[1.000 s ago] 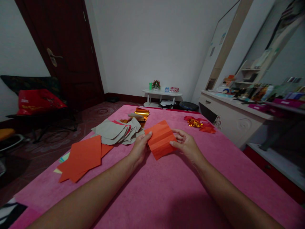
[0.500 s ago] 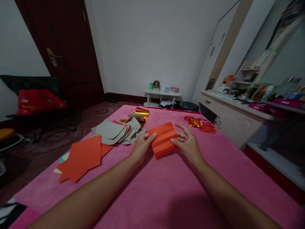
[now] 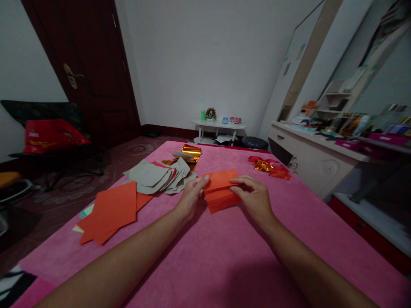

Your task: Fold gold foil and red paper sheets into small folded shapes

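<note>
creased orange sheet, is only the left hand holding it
No, the left hand grips the creased orange sheet at its left side and the right hand pinches it toward the right.

At the centre of the frame, your paper [image 3: 221,202] sits between your left hand [image 3: 192,196] and your right hand [image 3: 257,197], over the cloth [image 3: 205,261]. Left of your left hand lies a stack [image 3: 149,177]; nearer you, at lower left, lie sheets [image 3: 114,209]; behind the stack, a roll [image 3: 192,150]. Right of centre, beyond your right hand, lie scraps [image 3: 263,165]. Behind the cloth, a stand [image 3: 218,124] bears a plant [image 3: 210,113]. A dresser [image 3: 316,149] fills the right, a door [image 3: 93,55] the upper left.
</note>
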A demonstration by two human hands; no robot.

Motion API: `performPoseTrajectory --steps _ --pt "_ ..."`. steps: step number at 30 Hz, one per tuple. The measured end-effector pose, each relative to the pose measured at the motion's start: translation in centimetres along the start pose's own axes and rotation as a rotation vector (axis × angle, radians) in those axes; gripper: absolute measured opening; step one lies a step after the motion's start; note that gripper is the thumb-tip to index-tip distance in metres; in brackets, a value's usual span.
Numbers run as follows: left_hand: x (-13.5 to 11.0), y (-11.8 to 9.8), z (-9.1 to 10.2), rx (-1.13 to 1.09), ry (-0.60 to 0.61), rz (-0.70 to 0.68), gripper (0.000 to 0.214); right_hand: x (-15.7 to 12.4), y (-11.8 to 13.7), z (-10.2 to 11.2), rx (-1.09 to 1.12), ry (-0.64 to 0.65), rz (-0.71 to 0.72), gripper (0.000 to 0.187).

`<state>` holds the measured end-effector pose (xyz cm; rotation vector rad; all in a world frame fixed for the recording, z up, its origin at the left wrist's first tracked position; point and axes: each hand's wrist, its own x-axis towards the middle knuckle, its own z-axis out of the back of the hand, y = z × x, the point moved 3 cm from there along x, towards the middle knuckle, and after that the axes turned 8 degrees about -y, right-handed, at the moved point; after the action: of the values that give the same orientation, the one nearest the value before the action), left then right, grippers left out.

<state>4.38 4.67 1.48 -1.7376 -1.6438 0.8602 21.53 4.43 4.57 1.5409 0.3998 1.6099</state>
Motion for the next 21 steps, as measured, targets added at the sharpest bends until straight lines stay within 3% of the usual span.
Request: performPoseTrajectory --steps 10,17,21 --pt "0.4 -0.7 1.0 0.207 -0.126 -0.169 0.038 0.3 -0.4 1.6 -0.084 -0.256 0.104 0.007" --pt "-1.0 0.8 -0.6 0.255 0.157 0.148 0.041 -0.2 -0.2 1.6 -0.055 -0.253 0.242 0.011" --pt "-0.8 0.8 -0.3 0.170 0.102 0.240 0.036 -0.8 0.4 0.8 0.025 -0.135 0.251 0.017"
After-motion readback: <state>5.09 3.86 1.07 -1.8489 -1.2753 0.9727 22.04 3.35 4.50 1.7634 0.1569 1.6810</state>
